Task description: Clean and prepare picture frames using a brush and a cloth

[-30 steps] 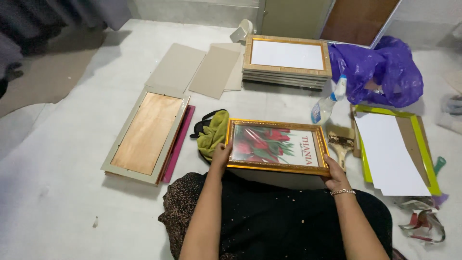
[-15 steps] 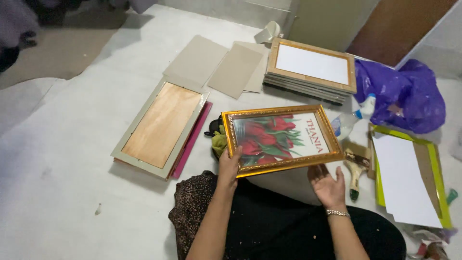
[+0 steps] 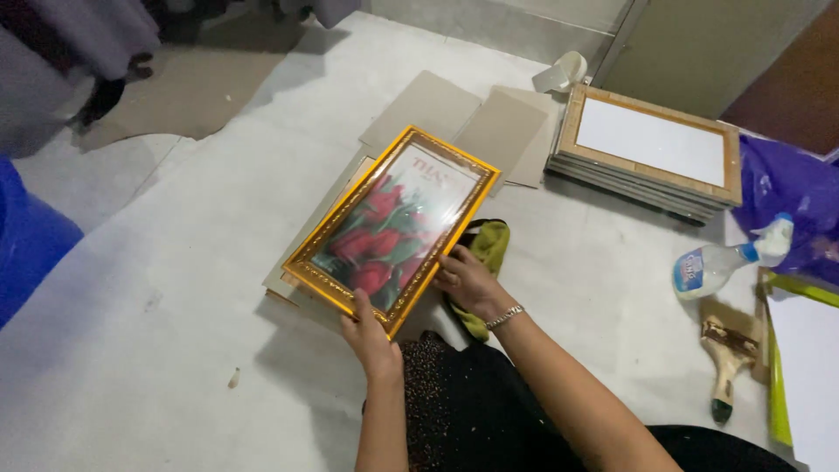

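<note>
A gold-framed picture of red tulips (image 3: 389, 223) hangs tilted over the floor to my left, above a pale frame (image 3: 281, 281) that lies face down and is mostly hidden beneath it. My left hand (image 3: 367, 330) grips the picture's near short edge. My right hand (image 3: 466, 278), with a bracelet on the wrist, holds the picture's right long edge. A yellow-green cloth (image 3: 488, 247) lies just behind my right hand.
Grey cardboard sheets (image 3: 437, 109) lie beyond the picture. A stack of wooden frames (image 3: 651, 153) sits at the back right. A spray bottle (image 3: 721, 262), a paintbrush (image 3: 730, 358), a purple bag (image 3: 800, 201) and a green-edged frame (image 3: 778, 385) are at the right. A blue container (image 3: 26, 240) stands at the left.
I have swung the gold-framed picture from in front of me to the left, over the face-down frame. My right hand, open below it half a second ago, now holds its edge.
</note>
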